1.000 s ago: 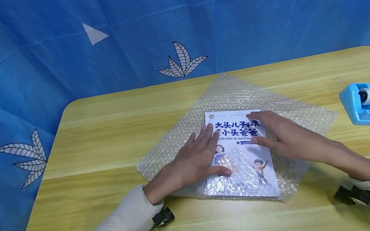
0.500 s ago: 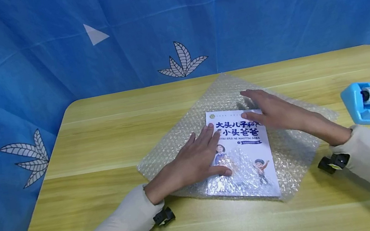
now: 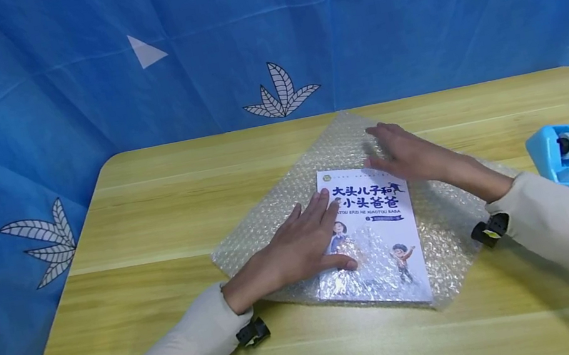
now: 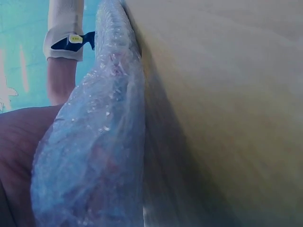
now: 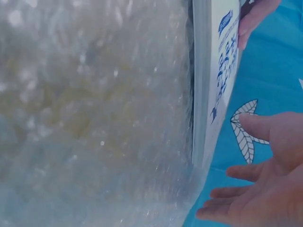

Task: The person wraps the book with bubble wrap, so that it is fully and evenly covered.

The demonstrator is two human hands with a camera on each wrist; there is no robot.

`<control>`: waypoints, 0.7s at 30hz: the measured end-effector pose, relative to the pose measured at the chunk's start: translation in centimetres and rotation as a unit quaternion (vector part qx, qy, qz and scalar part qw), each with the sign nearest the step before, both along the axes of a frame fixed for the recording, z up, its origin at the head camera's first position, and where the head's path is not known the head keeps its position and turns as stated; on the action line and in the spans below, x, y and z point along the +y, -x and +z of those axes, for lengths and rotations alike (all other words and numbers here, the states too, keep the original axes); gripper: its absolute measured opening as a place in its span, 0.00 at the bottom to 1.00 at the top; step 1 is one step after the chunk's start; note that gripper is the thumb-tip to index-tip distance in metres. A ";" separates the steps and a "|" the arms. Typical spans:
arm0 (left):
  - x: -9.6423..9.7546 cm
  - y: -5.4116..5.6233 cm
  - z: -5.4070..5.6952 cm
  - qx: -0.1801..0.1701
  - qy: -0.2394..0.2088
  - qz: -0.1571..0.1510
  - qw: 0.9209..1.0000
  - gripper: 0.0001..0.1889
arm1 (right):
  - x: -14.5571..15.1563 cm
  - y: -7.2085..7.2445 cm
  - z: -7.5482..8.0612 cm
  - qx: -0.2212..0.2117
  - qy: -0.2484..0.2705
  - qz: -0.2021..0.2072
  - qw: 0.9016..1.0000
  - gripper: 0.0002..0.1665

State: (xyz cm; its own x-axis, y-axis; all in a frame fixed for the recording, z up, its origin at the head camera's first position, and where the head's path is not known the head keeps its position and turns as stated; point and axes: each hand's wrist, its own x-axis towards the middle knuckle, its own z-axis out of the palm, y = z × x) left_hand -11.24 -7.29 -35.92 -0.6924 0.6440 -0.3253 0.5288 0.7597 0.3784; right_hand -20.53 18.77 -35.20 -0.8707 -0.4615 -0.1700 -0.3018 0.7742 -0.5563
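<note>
A book (image 3: 366,207) with a white cover and blue title lettering lies on a sheet of bubble wrap (image 3: 278,204) set cornerwise on the table. Part of the clear wrap covers the book's lower portion. My left hand (image 3: 297,248) rests with fingers extended on the book's left side, thumb across the lower cover. My right hand (image 3: 408,152) is spread over the sheet past the book's top right corner. In the right wrist view, its fingers (image 5: 246,172) are apart and hold nothing. The left wrist view shows the bulging wrap (image 4: 94,151) beside my left hand (image 4: 23,161).
A blue tape dispenser (image 3: 558,158) with a roll in it stands at the table's right, beyond my right sleeve (image 3: 560,218). The wooden table (image 3: 152,207) ends at a blue cloth backdrop (image 3: 215,44) with leaf prints.
My right hand has left the book's upper right cover and moved away from me, over the far part of the wrap. My left hand, the book and the sheet stay put.
</note>
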 end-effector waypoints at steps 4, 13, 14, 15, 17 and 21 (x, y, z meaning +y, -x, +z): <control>0.0 0.0 0.1 -0.003 -0.002 0.003 1.000 0.57 | -0.2 0.8 -0.1 -0.014 -0.024 -0.019 0.999 0.46; 0.1 0.0 0.1 -0.002 0.008 0.005 1.000 0.57 | -0.3 2.4 -0.6 -0.031 -0.030 -0.035 0.998 0.48; 0.1 0.0 0.1 -0.003 0.008 0.005 1.000 0.57 | -0.3 2.5 -0.6 -0.032 -0.028 -0.035 0.998 0.48; 0.1 0.0 0.1 -0.003 0.008 0.005 1.000 0.57 | -0.4 2.6 -0.6 -0.033 -0.028 -0.035 0.998 0.49; 0.0 0.0 0.1 -0.003 0.008 0.004 1.000 0.57 | -0.5 2.7 -0.6 -0.037 -0.026 -0.036 0.998 0.50; 0.0 0.0 0.0 0.003 0.008 0.001 1.000 0.56 | -0.7 2.9 -0.7 -0.040 -0.028 -0.046 0.998 0.51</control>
